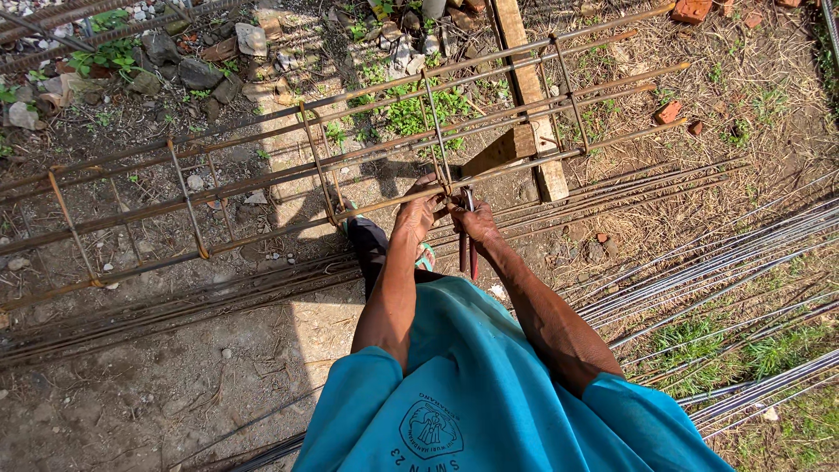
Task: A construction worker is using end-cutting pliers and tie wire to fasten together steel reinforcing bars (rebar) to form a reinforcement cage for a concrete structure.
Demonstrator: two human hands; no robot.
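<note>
Stirrups (187, 199) left of the wooden block (505, 149) already sat on the rebar cage (262, 179); left hand (419, 210) gripped a bar, right hand (473, 218) held pincers (466, 240) there, tying unfinished.

Rusty rebar cage and pincers

The long cage (262, 175) lies horizontally across the scene; dark-handled pincers (466, 229) hang at its near bar, centre.

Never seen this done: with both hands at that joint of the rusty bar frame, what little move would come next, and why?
Probably a twist of the pincers in the right hand, since their head sits where a stirrup crosses the near long bar, and the left hand steadies that bar.
</note>
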